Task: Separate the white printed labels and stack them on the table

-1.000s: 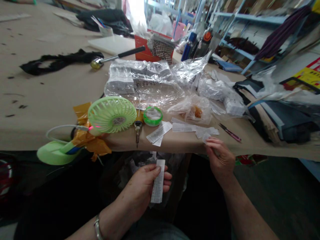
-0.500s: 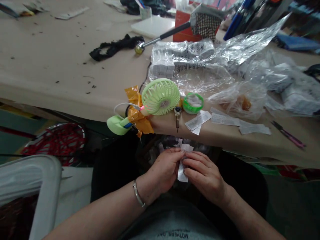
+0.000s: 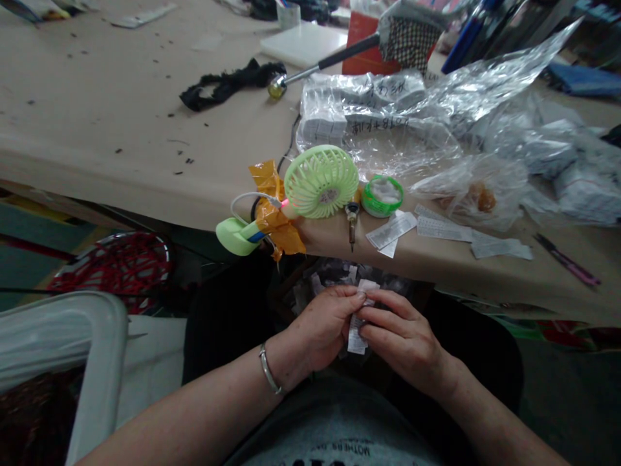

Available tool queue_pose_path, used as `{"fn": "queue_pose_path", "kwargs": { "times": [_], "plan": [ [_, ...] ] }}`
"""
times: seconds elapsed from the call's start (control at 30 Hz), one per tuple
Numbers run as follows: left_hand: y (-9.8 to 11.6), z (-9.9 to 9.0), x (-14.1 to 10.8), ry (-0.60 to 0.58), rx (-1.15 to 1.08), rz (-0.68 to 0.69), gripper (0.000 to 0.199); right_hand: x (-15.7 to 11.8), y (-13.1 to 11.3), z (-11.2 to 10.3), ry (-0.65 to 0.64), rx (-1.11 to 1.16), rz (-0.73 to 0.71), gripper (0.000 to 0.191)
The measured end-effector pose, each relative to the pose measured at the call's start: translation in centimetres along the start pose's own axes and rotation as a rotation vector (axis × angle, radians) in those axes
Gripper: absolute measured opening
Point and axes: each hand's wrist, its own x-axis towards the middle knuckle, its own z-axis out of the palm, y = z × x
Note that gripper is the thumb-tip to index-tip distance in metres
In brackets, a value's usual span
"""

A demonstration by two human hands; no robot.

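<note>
Over my lap, below the table edge, both hands are closed on a narrow strip of white printed labels. My left hand pinches its upper part between thumb and fingers. From the other side my right hand grips it, fingers curled against the strip. The strip's top end sticks up above the fingertips and its lower end hangs down between the hands. Beyond them, on the table edge, more printed label strips lie beside a small green tub with white stuff inside.
A green fan is taped to the table edge, with a soldering-iron-like tool pointing down beside it. Small pink-handled scissors lie at the right. Clear plastic bags spread behind. At lower left stands a white plastic bin.
The whole view has shifted slightly, so the table things sit a little further right and higher. Both hands keep hold of the label strip; the right fingers have moved a little.
</note>
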Motion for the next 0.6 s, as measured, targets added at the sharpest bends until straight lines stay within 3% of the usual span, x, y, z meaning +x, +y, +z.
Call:
{"fn": "queue_pose_path", "kwargs": {
  "times": [0.1, 0.17, 0.23, 0.3, 0.37, 0.47, 0.6],
  "plan": [
    [0.2, -0.1, -0.1, 0.005, 0.045, -0.020, 0.008, -0.4, -0.1, -0.1, 0.112, 0.145, 0.118, 0.025],
    [0.4, -0.1, -0.3, -0.017, 0.102, -0.062, 0.010, -0.7, 0.1, -0.1, 0.250, 0.295, 0.324, 0.024],
    [0.6, -0.1, -0.5, -0.052, 0.152, -0.118, 0.014, -0.9, 0.7, -0.1, 0.295, 0.518, 0.591, 0.020],
    [0.6, -0.2, -0.7, -0.090, 0.187, -0.165, 0.016, -0.7, 1.5, 0.0, 0.195, 0.835, 0.797, 0.026],
    [0.5, -0.2, -0.8, -0.127, 0.212, -0.192, 0.017, -0.4, 2.4, 0.1, 0.024, 1.161, 0.878, 0.041],
    [0.4, -0.3, -0.9, -0.162, 0.230, -0.209, 0.017, 0.0, 3.4, 0.5, -0.128, 1.458, 0.871, 0.055],
    [0.3, -0.4, -1.0, -0.179, 0.246, -0.205, 0.017, 0.3, 3.6, 1.2, -0.144, 1.602, 0.829, 0.041]
  ]
}}
